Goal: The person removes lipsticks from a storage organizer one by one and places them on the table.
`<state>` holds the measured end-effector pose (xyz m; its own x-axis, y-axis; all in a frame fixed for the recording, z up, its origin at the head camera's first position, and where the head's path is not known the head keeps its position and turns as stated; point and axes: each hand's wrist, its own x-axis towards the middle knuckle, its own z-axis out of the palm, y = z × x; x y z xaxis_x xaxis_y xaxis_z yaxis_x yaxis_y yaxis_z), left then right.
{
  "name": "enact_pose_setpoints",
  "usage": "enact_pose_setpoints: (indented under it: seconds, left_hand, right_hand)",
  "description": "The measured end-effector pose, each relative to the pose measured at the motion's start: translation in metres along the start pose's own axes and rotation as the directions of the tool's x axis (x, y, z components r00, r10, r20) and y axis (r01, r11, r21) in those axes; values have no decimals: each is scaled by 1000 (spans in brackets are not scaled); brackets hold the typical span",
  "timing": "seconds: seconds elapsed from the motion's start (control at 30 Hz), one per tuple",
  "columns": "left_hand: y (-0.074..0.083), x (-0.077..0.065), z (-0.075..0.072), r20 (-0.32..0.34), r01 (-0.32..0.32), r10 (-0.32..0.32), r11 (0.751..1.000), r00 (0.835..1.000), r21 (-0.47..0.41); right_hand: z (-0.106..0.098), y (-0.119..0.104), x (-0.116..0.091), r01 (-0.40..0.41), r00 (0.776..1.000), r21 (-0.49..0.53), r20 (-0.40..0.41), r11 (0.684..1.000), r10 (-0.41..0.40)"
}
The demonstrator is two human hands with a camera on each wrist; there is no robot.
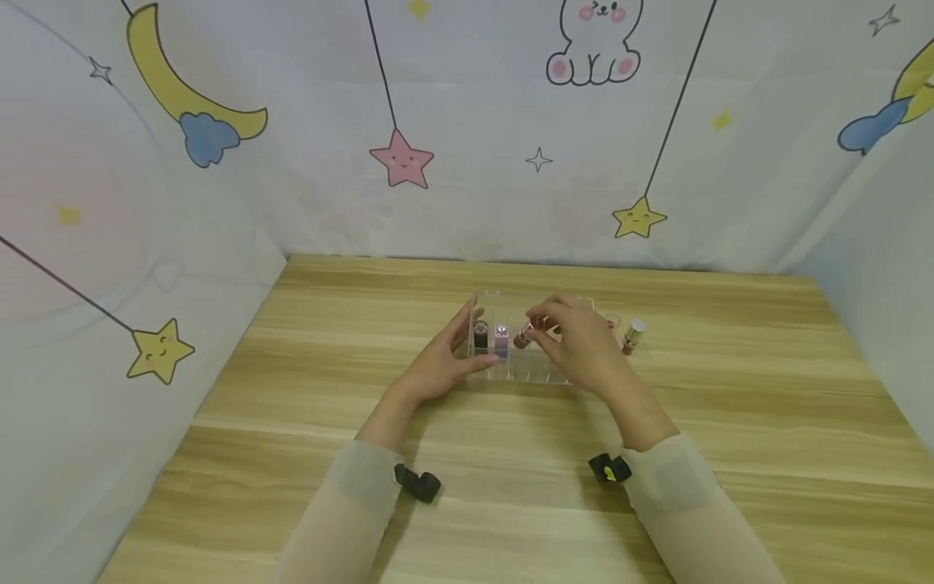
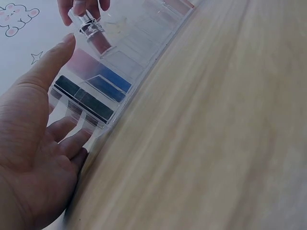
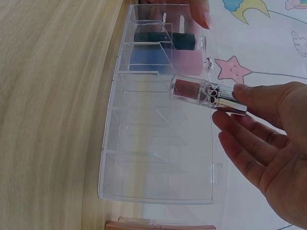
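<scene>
A clear acrylic lipstick organizer [image 1: 540, 371] with several compartments stands on the table. My left hand [image 1: 439, 362] grips its left end, thumb along the front and fingers at the side. My right hand [image 1: 587, 345] pinches a lipstick tube [image 3: 195, 92] by its silver end, fingertips and thumb on either side. The tube's clear, brownish-red end tilts down at the third compartment from the left. In the two leftmost compartments are a black lipstick [image 1: 481, 335] and a pink-and-blue lipstick [image 1: 501, 341]. The right wrist view shows bare slots beyond them.
A silver-and-brown lipstick [image 1: 633, 336] stands on the wooden table [image 1: 511, 503] right of the organizer. Beside it another small item [image 1: 612, 321] is partly hidden by my right hand. Behind the table hangs a white cloth [image 1: 481, 219] with cartoon prints.
</scene>
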<state>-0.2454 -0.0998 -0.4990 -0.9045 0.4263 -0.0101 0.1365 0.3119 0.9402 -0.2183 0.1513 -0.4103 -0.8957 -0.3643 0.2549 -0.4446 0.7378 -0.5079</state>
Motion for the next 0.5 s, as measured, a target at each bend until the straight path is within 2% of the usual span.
enact_pose_setpoints:
  seconds: [0.5]
  left_hand:
    - [0, 0, 0, 3, 12, -12, 1000, 1000, 3]
  right_hand:
    - [-14, 4, -10, -23, 999, 33, -44, 999, 24]
